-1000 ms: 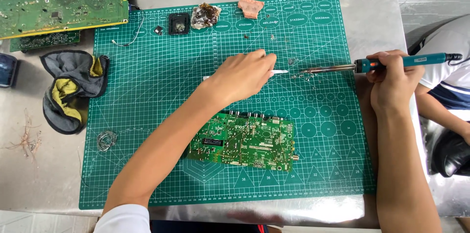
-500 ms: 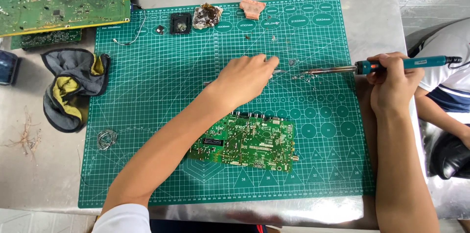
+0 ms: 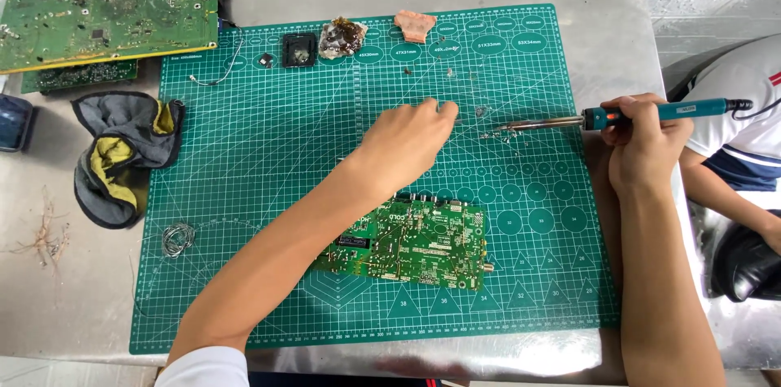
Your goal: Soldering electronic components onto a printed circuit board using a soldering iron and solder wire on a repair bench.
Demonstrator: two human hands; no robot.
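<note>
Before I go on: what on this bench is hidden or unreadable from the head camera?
- Whatever is under the left hand: its own fingers cover it.
- Small circuit board: left edge behind the forearm.
- Large circuit board: cut by the frame's left edge.
- Bits at the soldering iron tip: too small.
- Dark object far left: cropped.

Matt green rubbery cutting mat [image 3: 268, 151]; brushed metal table [image 3: 618, 37]; soft cloth rag [image 3: 122, 155].
</note>
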